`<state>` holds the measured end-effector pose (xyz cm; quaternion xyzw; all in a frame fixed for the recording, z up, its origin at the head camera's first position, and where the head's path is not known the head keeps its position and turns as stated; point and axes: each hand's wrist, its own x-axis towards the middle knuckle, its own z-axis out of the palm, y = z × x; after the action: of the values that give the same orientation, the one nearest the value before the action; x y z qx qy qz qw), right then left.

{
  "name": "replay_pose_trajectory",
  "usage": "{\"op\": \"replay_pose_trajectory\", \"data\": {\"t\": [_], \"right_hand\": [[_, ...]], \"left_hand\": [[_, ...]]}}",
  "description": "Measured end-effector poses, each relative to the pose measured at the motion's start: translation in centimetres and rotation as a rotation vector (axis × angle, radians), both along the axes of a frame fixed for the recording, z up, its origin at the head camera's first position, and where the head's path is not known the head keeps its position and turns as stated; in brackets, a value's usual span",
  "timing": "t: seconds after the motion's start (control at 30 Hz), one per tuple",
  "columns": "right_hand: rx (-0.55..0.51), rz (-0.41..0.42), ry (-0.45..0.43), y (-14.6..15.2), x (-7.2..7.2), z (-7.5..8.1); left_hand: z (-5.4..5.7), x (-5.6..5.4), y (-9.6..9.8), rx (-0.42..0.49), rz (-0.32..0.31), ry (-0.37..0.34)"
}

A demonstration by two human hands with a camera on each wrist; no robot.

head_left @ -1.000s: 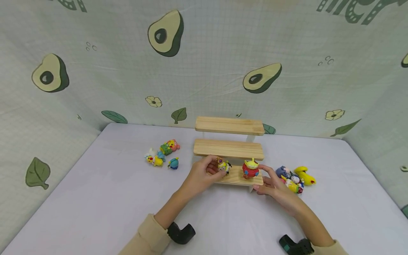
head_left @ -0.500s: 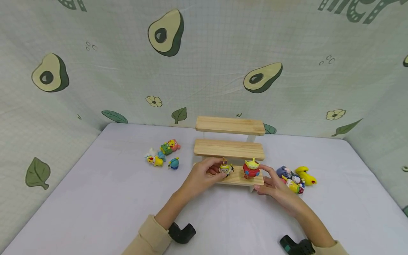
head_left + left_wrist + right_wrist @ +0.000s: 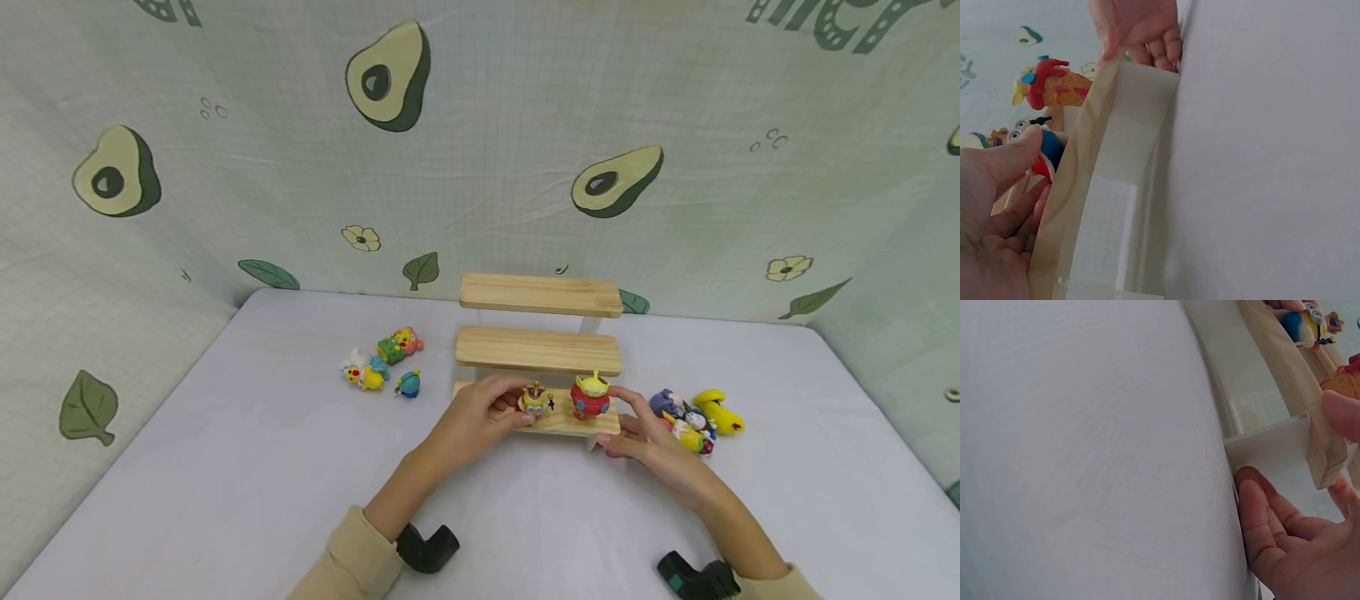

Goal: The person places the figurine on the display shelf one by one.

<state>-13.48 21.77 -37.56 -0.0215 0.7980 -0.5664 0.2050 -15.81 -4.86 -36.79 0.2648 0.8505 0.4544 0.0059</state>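
A minion figurine (image 3: 533,402) with a crown, yellow and blue-bodied, stands at the lowest board (image 3: 564,426) of a three-step wooden shelf. My left hand (image 3: 474,420) holds it between thumb and fingers; the left wrist view shows the thumb (image 3: 1019,156) against its blue side. To its right on the same board is a red-and-yellow three-eyed alien figurine (image 3: 590,397), untouched by the left hand. My right hand (image 3: 651,444) grips the board's right end, thumb (image 3: 1342,415) on the front edge and other fingers (image 3: 1272,519) below, beside the white support (image 3: 1272,439).
The middle board (image 3: 538,349) and top board (image 3: 540,294) rise behind. Several small figurines (image 3: 369,377) lie on the white table at the left. More figurines, with a yellow one (image 3: 718,412), lie close beside the right hand. A patterned cloth wall (image 3: 487,167) closes the back.
My left hand has turned the minion figurine to face front and brought it slightly right and lower onto the lowest board. The right hand stays at the board's right end.
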Motion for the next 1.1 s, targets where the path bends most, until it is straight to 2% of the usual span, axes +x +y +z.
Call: {"op": "replay_pose_trajectory", "data": {"t": [0.23,0.57,0.8,1.1], "right_hand": [[-0.002,0.008,0.004,-0.1,-0.1,-0.1],[0.003,0.002,0.002,-0.1,-0.2,-0.1],[0.004,-0.002,0.0,0.0,-0.2,-0.1],[0.002,-0.004,-0.002,0.0,-0.1,-0.1]], "left_hand": [[0.4,-0.1,-0.5,0.031,-0.053,-0.016],[0.4,-0.1,0.2,0.001,-0.013,-0.009],[0.2,0.1,0.4,-0.046,0.009,0.05],[0.1,0.3,0.5,-0.063,0.021,0.088]]}}
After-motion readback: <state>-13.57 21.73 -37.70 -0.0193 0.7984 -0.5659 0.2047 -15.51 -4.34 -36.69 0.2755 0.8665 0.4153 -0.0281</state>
